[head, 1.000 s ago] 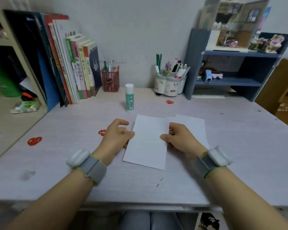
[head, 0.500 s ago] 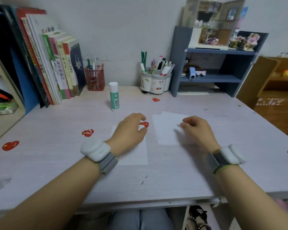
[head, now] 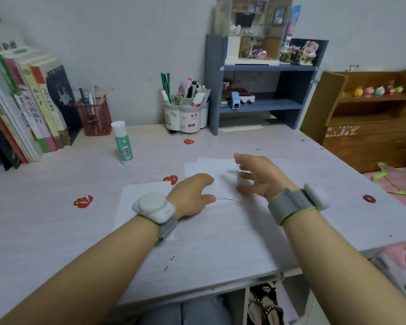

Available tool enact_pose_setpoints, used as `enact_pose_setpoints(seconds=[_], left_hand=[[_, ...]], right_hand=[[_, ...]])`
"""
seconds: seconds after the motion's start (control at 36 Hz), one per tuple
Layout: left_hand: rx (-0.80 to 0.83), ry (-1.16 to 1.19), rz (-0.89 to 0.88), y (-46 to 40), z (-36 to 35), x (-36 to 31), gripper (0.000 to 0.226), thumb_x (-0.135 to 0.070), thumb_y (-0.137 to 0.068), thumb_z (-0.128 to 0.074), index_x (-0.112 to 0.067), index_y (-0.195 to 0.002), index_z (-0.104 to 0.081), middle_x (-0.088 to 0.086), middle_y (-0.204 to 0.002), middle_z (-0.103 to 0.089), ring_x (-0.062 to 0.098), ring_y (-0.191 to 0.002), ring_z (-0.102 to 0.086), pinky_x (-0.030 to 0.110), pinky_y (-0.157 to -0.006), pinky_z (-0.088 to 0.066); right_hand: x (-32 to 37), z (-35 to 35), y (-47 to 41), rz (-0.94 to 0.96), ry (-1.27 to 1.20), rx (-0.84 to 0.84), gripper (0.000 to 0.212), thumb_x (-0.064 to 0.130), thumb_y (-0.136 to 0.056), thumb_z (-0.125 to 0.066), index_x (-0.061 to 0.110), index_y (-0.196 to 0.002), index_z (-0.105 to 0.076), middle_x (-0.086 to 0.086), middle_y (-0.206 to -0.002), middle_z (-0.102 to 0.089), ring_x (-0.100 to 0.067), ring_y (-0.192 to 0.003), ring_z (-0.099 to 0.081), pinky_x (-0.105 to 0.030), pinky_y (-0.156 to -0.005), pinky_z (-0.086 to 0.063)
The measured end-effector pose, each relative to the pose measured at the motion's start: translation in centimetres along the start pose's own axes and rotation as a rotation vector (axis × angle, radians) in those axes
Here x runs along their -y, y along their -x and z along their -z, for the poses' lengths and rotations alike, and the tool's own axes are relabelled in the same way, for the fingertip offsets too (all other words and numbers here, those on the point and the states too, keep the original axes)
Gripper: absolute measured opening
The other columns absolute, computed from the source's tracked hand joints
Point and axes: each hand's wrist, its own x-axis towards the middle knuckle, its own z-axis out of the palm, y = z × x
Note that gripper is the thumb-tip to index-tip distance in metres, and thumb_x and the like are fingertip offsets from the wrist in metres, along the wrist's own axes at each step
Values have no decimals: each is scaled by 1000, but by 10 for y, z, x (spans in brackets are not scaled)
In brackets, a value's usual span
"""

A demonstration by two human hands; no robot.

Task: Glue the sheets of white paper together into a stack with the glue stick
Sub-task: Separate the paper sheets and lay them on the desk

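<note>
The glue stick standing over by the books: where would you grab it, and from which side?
Grip the glue stick around its green body, below the white cap, probably coming from the front right. It stands upright and apart from other things, so fingers can wrap round it; books and a red mesh pen holder crowd the space behind it and to its left. The left hand is the nearer one.

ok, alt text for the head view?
Two bare hands hover over white paper sheets on a pale desk: the left hand with loose fingers over one sheet, the right hand spread above the other sheets. A capped glue stick stands untouched behind them, near books and pen cups.
</note>
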Motion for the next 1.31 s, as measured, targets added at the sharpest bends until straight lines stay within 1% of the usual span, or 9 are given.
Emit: enact_pose_setpoints(seconds=[0.14, 0.25, 0.44, 0.64, 0.78, 0.94, 1.08, 1.22, 1.31], left_hand=[[-5, -20, 5, 0, -1, 1, 58, -36, -92, -53, -18, -143, -32, -3, -152, -30, 17, -138, -29, 28, -111, -24], [-20, -23, -7, 3, 1, -1, 67, -42, -89, -55, -19, -145, -26, -2, -151, -32, 18, -136, -32, 29, -109, -28], [-46, -72, -25, 3, 0, -3, 66, -44, -89, -55, -22, -144, -27, -2, -148, -36, 19, -133, -36, 29, -106, -31], [-86, 53, -24, 3, -4, 1, 77, -45, -84, -62, -18, -145, -25, -3, -153, -26, 14, -139, -26, 26, -112, -23], [-274, 293, -17, 1, -1, 1, 87, -33, -83, -67, -12, -147, -13, 2, -154, -16, 19, -144, -11, 20, -110, -14], [-499, 810, 181, -1, 27, 0, 58, -12, -86, -63, -7, -136, -34, 8, -91, -65, 21, -82, -62, 35, -78, -49], [-545, 810, 214, 8, 34, 19, 28, -8, -88, -58, -13, -112, -46, 10, -103, -68, 23, -84, -66, 34, -73, -55], [-558, 798, 316, 24, 25, 46, 21, -10, -90, -54, -18, -107, -45, 13, -115, -63, 29, -98, -63, 43, -87, -52], [-612, 829, 364, 31, 25, 56, 23, -10, -90, -53, -16, -112, -46, 13, -118, -60, 28, -101, -60, 34, -81, -50]], right_hand=[[-1, -8, -1, -18, -94, -5, 12, 20, -91, -61, 10, -94, -55, -6, -92, -46, -25, -94, -49, -43, -78, -52], [-4, -7, 0, -5, -93, -22, 14, 18, -89, -63, 9, -82, -55, -11, -81, -54, -21, -63, -52, -28, -52, -45], [-15, -7, -4, 144, 61, -2, 20, -2, -86, -60, 10, -70, -57, -7, -62, -52, -11, -43, -50, -15, -38, -40], [-23, -6, -13, 410, 576, -259, 12, 7, -77, -60, 17, -71, -62, -1, -74, -61, -23, -75, -58, -34, -72, -51], [-23, 2, -17, 465, 413, -284, 19, 7, -79, -59, 20, -66, -55, 3, -67, -56, -23, -70, -52, -38, -69, -47], [-17, -3, -9, 464, 238, -109, 22, 0, -85, -58, 14, -68, -56, -2, -60, -50, -15, -54, -44, -28, -56, -40], [-21, -19, -1, 594, 600, 33, 24, 6, -91, -46, 11, -100, -67, -2, -101, -67, -17, -95, -57, -29, -86, -43], [-40, -46, -4, 761, 1291, 228, 45, 32, -98, -25, 23, -138, -43, 0, -155, -26, -19, -143, -16, -45, -116, -12], [-49, -57, -5, 741, 1458, 322, 42, 34, -103, -22, 29, -143, -34, 9, -159, -8, -16, -147, 3, -47, -117, 6]])
